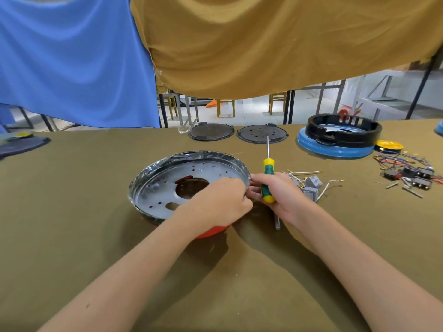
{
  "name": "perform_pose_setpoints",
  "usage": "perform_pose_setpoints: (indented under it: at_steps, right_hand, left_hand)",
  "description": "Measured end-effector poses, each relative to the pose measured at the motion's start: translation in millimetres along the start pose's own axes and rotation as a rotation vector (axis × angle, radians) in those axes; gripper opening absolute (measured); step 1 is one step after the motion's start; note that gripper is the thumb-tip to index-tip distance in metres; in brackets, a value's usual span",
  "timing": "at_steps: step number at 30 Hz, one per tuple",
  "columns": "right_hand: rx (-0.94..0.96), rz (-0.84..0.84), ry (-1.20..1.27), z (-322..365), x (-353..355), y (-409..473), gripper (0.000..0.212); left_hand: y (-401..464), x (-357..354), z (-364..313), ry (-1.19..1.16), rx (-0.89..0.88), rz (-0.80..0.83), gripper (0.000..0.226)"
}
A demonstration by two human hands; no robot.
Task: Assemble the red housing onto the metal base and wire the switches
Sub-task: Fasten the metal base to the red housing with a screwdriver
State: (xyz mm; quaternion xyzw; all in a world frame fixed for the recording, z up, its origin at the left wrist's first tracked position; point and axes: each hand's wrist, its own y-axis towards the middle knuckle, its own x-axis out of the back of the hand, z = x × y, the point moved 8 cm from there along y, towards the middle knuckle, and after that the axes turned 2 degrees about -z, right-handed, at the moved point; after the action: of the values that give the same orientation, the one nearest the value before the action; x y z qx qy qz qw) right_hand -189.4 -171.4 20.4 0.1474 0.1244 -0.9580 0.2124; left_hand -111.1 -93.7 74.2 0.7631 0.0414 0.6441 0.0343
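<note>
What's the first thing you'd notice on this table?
The shiny round metal base in the middle, sitting on a red housing, with the left hand at its right rim. Just right of it, the right hand holds a yellow-green screwdriver pointing away.

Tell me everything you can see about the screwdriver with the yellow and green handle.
The screwdriver has a chunky handle in yellow and green, probably plastic or rubber, and a thin, bright metal shaft. It points away from the person, its tip reaching toward a dark perforated disc farther back on the table. The right hand grips the handle, fingers curled round its lower part, just right of the metal base rim. The tip's shape is too small to tell.
</note>
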Motion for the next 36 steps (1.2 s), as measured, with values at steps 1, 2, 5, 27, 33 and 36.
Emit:
perform_pose_setpoints:
  at_steps: [1, 2, 5, 27, 33, 36]
  right_hand:
    - [0.006, -0.004, 0.001, 0, 0, 0, 0.029]
    - [0.011, -0.004, 0.003, 0, 0, 0, 0.031]
    - [0.026, 0.024, -0.015, 0, -2, -1, 0.032]
    - [0.093, -0.006, -0.137, -3, -4, 3, 0.042]
    - [0.071, 0.006, -0.103, -4, -5, 5, 0.045]
    - [0.069, 0.007, -0.114, -4, -5, 5, 0.032]
  left_hand:
    - [0, 0, 0, -0.004, 0.001, -0.016, 0.027]
    - [0, 1, 0, -0.002, 0.000, -0.031, 0.027]
    - [-3, 0, 0, 0.007, 0.001, -0.091, 0.021]
    - [-7, 2, 9, -0.097, -0.040, -0.185, 0.026]
    - [-2, -1, 14, -0.081, -0.048, -0.067, 0.022]
    - [-3, -1, 12, -0.050, -0.062, -0.083, 0.020]
